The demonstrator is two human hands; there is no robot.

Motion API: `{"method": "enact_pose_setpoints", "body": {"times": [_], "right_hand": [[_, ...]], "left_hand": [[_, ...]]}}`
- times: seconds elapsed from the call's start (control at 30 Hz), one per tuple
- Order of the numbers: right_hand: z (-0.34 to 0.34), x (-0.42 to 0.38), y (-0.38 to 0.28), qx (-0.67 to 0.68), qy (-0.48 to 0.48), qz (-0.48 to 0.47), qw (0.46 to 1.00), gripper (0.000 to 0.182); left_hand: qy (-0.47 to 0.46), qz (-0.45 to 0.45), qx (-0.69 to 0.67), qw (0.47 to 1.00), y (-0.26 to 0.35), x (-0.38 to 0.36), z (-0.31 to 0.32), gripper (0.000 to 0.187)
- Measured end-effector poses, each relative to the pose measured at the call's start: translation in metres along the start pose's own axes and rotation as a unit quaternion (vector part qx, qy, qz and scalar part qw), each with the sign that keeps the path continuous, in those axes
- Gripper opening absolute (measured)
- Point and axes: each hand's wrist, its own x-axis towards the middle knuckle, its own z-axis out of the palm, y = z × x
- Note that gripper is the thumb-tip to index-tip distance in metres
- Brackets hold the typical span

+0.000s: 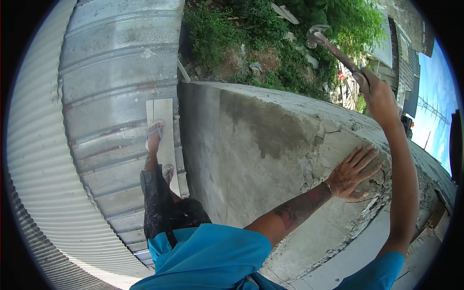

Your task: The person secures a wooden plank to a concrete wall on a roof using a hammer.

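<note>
The right hand (376, 92) gripped a rusty hammer (333, 48) raised toward one o'clock — the left hand (353, 175) lay open, fingers spread, on rough cracked concrete wall (251, 145).

- concrete wall (270, 140): grey, with a darker grey patch near its top edge and pale, cracked areas.
- corrugated metal roof (116, 72): silver-grey, ribbed, with rust-brown streaks.
- plank (164, 116): pale beige.
- shirt (217, 256): bright blue.
- shorts (164, 208): black with light speckles.
- sandals (155, 130): blue straps.
- left hand (355, 174): dark tattoo pattern on the forearm.
- hammer (333, 46) in the right hand (377, 94): grey head, brown handle.
- vegetation (270, 29): green.
- sky (435, 106): light blue.
</note>
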Motion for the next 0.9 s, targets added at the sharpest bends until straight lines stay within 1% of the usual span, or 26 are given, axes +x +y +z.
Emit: {"method": "enact_pose_setpoints", "body": {"times": [0.03, 0.07, 0.1, 0.13, 0.17, 0.2, 0.23, 0.3, 0.33, 0.37, 0.4, 0.43, 0.53, 0.57, 0.6, 0.67, 0.7, 0.77, 0.83, 0.87, 0.9], "right_hand": [[-0.001, 0.001, -0.003, 0.064, 0.063, 0.018, 0.996, 0.036], [0.010, 0.000, 0.007, 0.126, 0.099, 0.012, 0.987, 0.034], [0.015, -0.006, 0.013, 0.023, 0.008, -0.010, 1.000, 0.034], [0.016, -0.016, 0.018, -0.083, -0.083, -0.034, 0.992, 0.034], [0.018, -0.025, 0.029, -0.189, -0.175, -0.055, 0.965, 0.033], [0.055, -0.029, 0.066, -0.141, -0.199, -0.093, 0.965, 0.034], [0.043, -0.026, 0.055, -0.170, -0.201, -0.066, 0.962, 0.032], [0.018, 0.005, 0.021, -0.231, -0.195, -0.051, 0.952, 0.031], [0.013, 0.003, 0.010, -0.174, -0.099, -0.042, 0.979, 0.032], [0.003, 0.008, 0.007, -0.096, -0.032, -0.041, 0.994, 0.035], [-0.002, 0.008, 0.005, -0.011, 0.043, -0.033, 0.998, 0.036], [-0.002, 0.007, 0.004, 0.077, 0.117, -0.026, 0.990, 0.037], [0.008, -0.016, 0.025, -0.030, -0.055, -0.029, 0.998, 0.034], [0.034, -0.023, 0.051, -0.125, -0.134, -0.049, 0.982, 0.032], [0.055, -0.032, 0.071, -0.215, -0.212, -0.063, 0.951, 0.030], [0.034, -0.012, 0.058, -0.247, -0.187, -0.016, 0.951, 0.031], [0.029, -0.011, 0.054, -0.257, -0.189, 0.009, 0.948, 0.031], [0.017, -0.005, 0.046, -0.122, -0.058, 0.022, 0.991, 0.029], [0.011, 0.000, 0.038, 0.039, 0.061, 0.032, 0.997, 0.028], [0.015, -0.002, 0.036, 0.142, 0.061, 0.061, 0.986, 0.027], [0.017, -0.008, 0.035, 0.052, -0.003, 0.023, 0.998, 0.028]], "left_hand": [[0.003, -0.003, -0.006, 1.000, 0.000, -0.002, 0.002, 0.081], [0.002, -0.005, -0.006, 1.000, 0.000, -0.003, 0.001, 0.081], [0.000, -0.005, -0.004, 1.000, -0.001, -0.003, 0.002, 0.082], [0.002, -0.005, -0.003, 1.000, -0.001, -0.002, 0.002, 0.082], [0.001, -0.011, 0.001, 1.000, 0.000, -0.001, 0.002, 0.081], [-0.006, -0.015, -0.001, 1.000, 0.002, -0.003, 0.004, 0.081], [-0.013, -0.013, 0.003, 1.000, 0.001, -0.001, 0.001, 0.080], [0.007, -0.005, 0.012, 1.000, -0.007, 0.007, -0.005, 0.080], [0.002, -0.007, 0.000, 1.000, 0.000, -0.001, -0.001, 0.081], [0.001, -0.002, -0.004, 1.000, 0.000, -0.002, 0.001, 0.081], [0.004, 0.000, -0.007, 1.000, -0.002, -0.001, 0.003, 0.081], [0.007, -0.001, -0.008, 1.000, -0.003, -0.003, 0.004, 0.080], [0.018, 0.001, 0.011, 1.000, -0.002, -0.002, 0.004, 0.080], [0.016, -0.004, 0.000, 1.000, 0.003, -0.002, 0.006, 0.080], [0.011, -0.008, -0.013, 1.000, 0.008, -0.006, 0.007, 0.080], [0.015, 0.001, -0.002, 1.000, -0.011, 0.007, -0.009, 0.080], [0.013, -0.004, -0.007, 1.000, -0.008, 0.004, -0.009, 0.081], [0.006, -0.003, -0.027, 1.000, -0.001, 0.000, -0.001, 0.082], [0.007, -0.003, -0.030, 1.000, -0.002, -0.003, 0.001, 0.082], [0.006, -0.006, -0.034, 0.999, -0.001, -0.005, 0.001, 0.082], [0.006, -0.003, -0.034, 0.999, -0.003, -0.004, 0.002, 0.082]]}}
